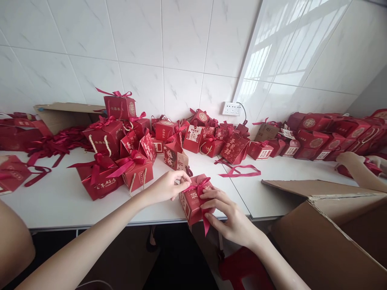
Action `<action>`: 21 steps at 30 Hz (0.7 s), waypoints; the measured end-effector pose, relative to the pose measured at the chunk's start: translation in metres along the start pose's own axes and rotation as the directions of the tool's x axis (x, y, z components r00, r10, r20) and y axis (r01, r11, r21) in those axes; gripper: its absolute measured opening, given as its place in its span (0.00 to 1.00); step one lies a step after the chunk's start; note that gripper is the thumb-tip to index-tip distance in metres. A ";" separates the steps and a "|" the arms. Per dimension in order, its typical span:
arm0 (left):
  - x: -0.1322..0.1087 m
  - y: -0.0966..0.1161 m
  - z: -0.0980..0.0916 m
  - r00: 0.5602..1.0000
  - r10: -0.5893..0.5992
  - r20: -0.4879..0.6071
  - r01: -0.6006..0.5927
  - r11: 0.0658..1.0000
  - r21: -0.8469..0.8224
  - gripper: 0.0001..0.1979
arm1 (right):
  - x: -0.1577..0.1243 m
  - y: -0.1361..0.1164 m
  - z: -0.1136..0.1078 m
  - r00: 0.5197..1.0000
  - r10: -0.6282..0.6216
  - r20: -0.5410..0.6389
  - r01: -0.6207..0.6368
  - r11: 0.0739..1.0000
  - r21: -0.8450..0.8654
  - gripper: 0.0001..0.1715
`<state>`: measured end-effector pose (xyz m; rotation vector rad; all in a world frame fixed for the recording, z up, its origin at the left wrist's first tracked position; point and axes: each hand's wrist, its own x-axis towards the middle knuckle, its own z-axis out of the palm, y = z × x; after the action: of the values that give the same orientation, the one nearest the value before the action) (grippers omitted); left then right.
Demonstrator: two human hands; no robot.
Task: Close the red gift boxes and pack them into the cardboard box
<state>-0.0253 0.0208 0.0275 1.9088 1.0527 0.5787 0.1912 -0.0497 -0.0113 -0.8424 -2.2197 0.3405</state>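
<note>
A small red gift box (190,204) with gold print sits at the table's front edge, with a magenta ribbon (198,186) tied in a bow on top. My left hand (171,186) pinches a loop of that ribbon at the bow's left side, thumb against the fingertips. Over the box's right side lies my right hand (228,213), its curved fingers on the top and ribbon and the thumb lower down, steadying the box. A ribbon tail hangs down over the front, beside the right thumb. Just behind stands an untied box (176,156) with a cartoon print.
Finished red boxes (105,139) with bows are stacked at left and along the wall. A loose ribbon (240,170) lies right of centre, a ribbon pile (60,141) at left. An open cardboard carton (335,225) stands at right. Another person's hands (352,163) work at far right.
</note>
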 end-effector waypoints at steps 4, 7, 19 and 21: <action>0.001 0.000 0.001 1.000 0.020 -0.003 -0.020 0.999 0.029 0.15 | 0.000 0.001 0.000 1.000 0.002 0.005 -0.002 1.000 0.003 0.11; 0.001 0.000 0.002 1.000 0.027 0.009 -0.027 0.999 0.036 0.14 | -0.001 0.001 0.000 1.000 0.002 0.004 -0.002 1.000 0.005 0.10; 0.003 0.000 -0.003 0.996 0.012 -0.084 -0.014 1.000 -0.016 0.12 | -0.002 0.001 0.001 1.000 0.015 0.003 -0.015 1.000 0.012 0.11; 0.003 0.000 -0.004 0.995 0.004 -0.095 -0.003 1.000 0.011 0.12 | -0.002 0.002 0.001 1.000 0.014 0.002 -0.014 1.000 0.009 0.11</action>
<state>-0.0263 0.0249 0.0297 1.9084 1.1146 0.6735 0.1927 -0.0502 -0.0138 -0.8538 -2.2128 0.3584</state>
